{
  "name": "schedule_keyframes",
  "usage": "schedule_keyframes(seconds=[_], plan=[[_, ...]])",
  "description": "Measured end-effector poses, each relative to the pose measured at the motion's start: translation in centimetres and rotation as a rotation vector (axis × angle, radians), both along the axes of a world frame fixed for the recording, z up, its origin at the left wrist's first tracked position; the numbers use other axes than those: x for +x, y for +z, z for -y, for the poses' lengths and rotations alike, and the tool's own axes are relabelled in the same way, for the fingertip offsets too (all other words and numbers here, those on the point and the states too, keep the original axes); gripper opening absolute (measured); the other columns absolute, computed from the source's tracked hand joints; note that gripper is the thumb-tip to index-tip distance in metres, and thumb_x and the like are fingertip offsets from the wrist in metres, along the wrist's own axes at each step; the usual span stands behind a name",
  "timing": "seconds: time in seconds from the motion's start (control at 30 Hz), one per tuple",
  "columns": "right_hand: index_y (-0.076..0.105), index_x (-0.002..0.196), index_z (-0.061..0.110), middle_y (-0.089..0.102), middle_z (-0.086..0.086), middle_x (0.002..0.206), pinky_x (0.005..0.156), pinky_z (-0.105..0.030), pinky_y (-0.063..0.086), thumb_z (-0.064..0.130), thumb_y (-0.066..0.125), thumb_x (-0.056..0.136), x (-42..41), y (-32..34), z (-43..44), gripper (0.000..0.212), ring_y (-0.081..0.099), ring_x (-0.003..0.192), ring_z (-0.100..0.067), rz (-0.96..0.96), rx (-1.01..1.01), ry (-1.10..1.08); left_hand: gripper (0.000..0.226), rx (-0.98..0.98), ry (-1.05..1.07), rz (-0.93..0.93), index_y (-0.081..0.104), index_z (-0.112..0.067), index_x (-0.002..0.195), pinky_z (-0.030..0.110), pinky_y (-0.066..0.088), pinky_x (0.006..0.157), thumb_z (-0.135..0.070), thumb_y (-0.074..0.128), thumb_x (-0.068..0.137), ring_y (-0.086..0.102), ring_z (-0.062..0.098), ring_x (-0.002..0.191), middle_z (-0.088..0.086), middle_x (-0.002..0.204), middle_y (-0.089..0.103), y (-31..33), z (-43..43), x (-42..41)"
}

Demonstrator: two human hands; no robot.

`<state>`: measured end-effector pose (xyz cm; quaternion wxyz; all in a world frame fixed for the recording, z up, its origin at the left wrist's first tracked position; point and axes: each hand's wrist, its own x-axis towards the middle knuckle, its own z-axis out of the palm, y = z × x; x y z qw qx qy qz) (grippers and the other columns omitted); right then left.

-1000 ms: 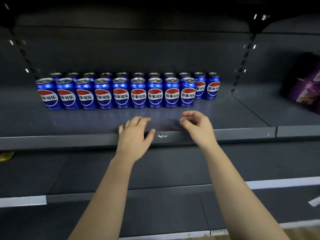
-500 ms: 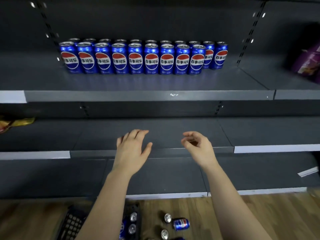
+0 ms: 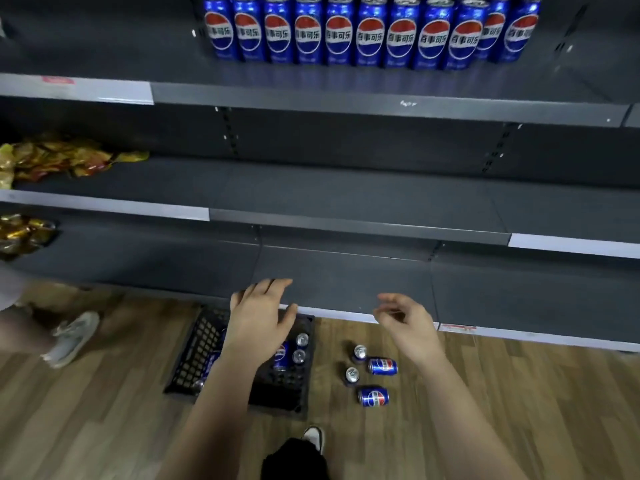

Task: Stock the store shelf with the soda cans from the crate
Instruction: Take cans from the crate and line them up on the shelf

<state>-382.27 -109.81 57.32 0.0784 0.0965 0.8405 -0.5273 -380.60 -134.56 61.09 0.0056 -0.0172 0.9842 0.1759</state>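
Note:
Two rows of blue soda cans (image 3: 370, 36) stand on the top dark shelf (image 3: 381, 107). Below on the wooden floor lies a black plastic crate (image 3: 194, 358) with a few cans (image 3: 299, 348) inside. Several more cans (image 3: 375, 379) sit loose on the floor right of the crate, two upright and two on their sides. My left hand (image 3: 259, 317) hovers above the crate with fingers spread and empty. My right hand (image 3: 405, 323) hangs in front of the lowest shelf's edge, fingers loosely curled, holding nothing.
Two lower shelves (image 3: 346, 223) lie between the stocked cans and the floor. Gold snack bags (image 3: 59, 157) sit at the left on the middle shelves. Another person's leg and white shoe (image 3: 69, 337) stand at the left. My own shoe (image 3: 313, 438) shows near the bottom.
My view has tilted down from the stocked shelf to the floor. Both empty hands have dropped from the top shelf's edge to just above the crate and floor cans.

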Motion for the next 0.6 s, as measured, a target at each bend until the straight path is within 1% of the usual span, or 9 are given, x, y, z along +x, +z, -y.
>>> schedule_keyframes(seconds=[0.07, 0.2, 0.23, 0.3, 0.37, 0.47, 0.6], plan=[[0.065, 0.112, 0.022, 0.070, 0.006, 0.099, 0.064, 0.000, 0.041, 0.015, 0.067, 0.088, 0.8, -0.4, 1.2, 0.025, 0.062, 0.083, 0.003, 0.014, 0.031, 0.025, 0.046, -0.013, 0.032, 0.018, 0.040, -0.030, 0.141, 0.038, 0.022, 0.109, -0.040, 0.047, 0.097, 0.037, 0.016, 0.133, -0.005, 0.141, 0.046, -0.2, 1.4, 1.1], [0.065, 0.113, 0.021, 0.068, 0.005, 0.104, 0.051, -0.003, 0.042, 0.016, 0.066, 0.089, 1.3, -1.1, 3.5, 0.025, 0.060, 0.076, 0.002, 0.034, 0.063, 0.046, 0.045, -0.014, 0.074, 0.022, 0.044, -0.028, 0.138, 0.038, 0.025, 0.106, -0.038, 0.049, 0.095, 0.041, 0.018, 0.130, -0.003, 0.137, 0.049, -0.8, 4.0, 2.2], [0.065, 0.114, 0.022, 0.068, 0.006, 0.104, 0.053, -0.003, 0.042, 0.017, 0.066, 0.089, 1.2, -1.3, 4.3, 0.025, 0.060, 0.076, 0.002, 0.035, 0.078, 0.055, 0.044, -0.012, 0.083, 0.016, 0.044, -0.028, 0.138, 0.039, 0.025, 0.106, -0.038, 0.050, 0.095, 0.042, 0.018, 0.129, -0.003, 0.137, 0.050, -1.0, 4.8, 2.2], [0.066, 0.114, 0.023, 0.068, 0.007, 0.104, 0.061, -0.001, 0.040, 0.020, 0.067, 0.088, 0.8, -1.5, 5.6, 0.026, 0.061, 0.080, 0.004, 0.034, 0.102, 0.071, 0.043, -0.004, 0.099, 0.013, 0.045, -0.028, 0.137, 0.040, 0.026, 0.106, -0.037, 0.050, 0.095, 0.042, 0.019, 0.129, -0.002, 0.136, 0.051, -1.1, 6.2, 2.1], [0.065, 0.115, 0.023, 0.067, 0.009, 0.102, 0.065, -0.001, 0.038, 0.022, 0.067, 0.088, 0.4, -1.7, 7.4, 0.027, 0.059, 0.083, 0.006, 0.041, 0.119, 0.080, 0.043, 0.003, 0.104, 0.014, 0.045, -0.028, 0.138, 0.040, 0.025, 0.107, -0.037, 0.050, 0.096, 0.041, 0.019, 0.129, -0.002, 0.136, 0.050, -1.3, 8.1, 1.8], [0.065, 0.116, 0.023, 0.067, 0.009, 0.102, 0.065, 0.000, 0.037, 0.022, 0.068, 0.088, -0.3, -2.2, 10.6, 0.028, 0.058, 0.081, 0.007, 0.042, 0.146, 0.091, 0.042, 0.011, 0.108, 0.005, 0.046, -0.028, 0.137, 0.040, 0.025, 0.106, -0.036, 0.051, 0.095, 0.041, 0.019, 0.129, -0.003, 0.136, 0.050, -1.8, 11.5, 1.3], [0.065, 0.118, 0.022, 0.069, 0.005, 0.108, 0.066, -0.001, 0.037, 0.023, 0.068, 0.088, -1.8, -3.0, 16.2, 0.030, 0.059, 0.081, 0.006, 0.066, 0.169, 0.087, 0.043, 0.001, 0.115, 0.007, 0.047, -0.028, 0.136, 0.040, 0.023, 0.106, -0.036, 0.052, 0.095, 0.040, 0.018, 0.131, -0.003, 0.136, 0.051, -2.3, 17.7, -0.6]])
